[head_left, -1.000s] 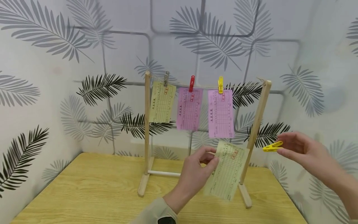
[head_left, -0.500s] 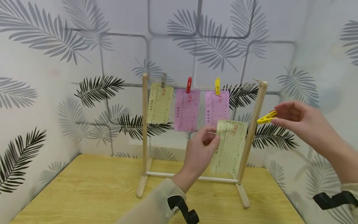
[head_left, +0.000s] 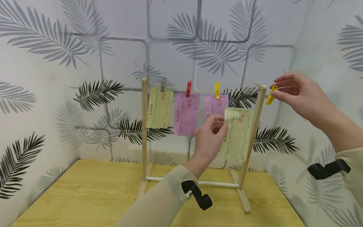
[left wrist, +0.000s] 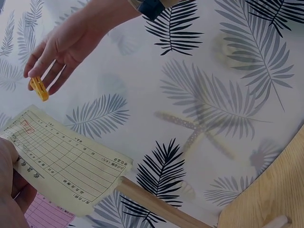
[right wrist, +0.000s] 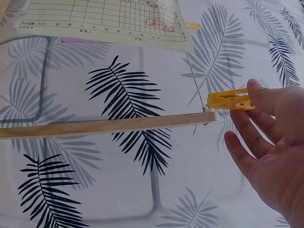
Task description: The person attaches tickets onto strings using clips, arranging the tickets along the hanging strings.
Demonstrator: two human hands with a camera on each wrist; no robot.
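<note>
My left hand (head_left: 209, 136) pinches a pale green printed slip (head_left: 239, 138) by its left edge. The slip hangs in front of the rack's right part and overlaps a pink slip. To the right of the rack's right post, my right hand (head_left: 302, 96) pinches a yellow clothespin (head_left: 271, 95) between thumb and fingers, its tip pointing down. In the right wrist view the yellow clothespin (right wrist: 232, 99) appears near the post top and the string (right wrist: 195, 81). The left wrist view shows the slip (left wrist: 66, 164) apart from the clothespin.
A wooden rack (head_left: 253, 138) with a string (head_left: 241, 91) stands on the wood-grain table (head_left: 93, 192). Along the string hang a yellow-green slip (head_left: 159, 108) under a grey clip (head_left: 163, 84), and pink slips (head_left: 186, 115) under red (head_left: 188, 89) and yellow (head_left: 217, 90) clips. A leaf-patterned wall stands behind.
Both hands have risen, the left lifting the green slip up to just below string height, the right raising the yellow clothespin beside the post top. The clothespin has turned steeper.
</note>
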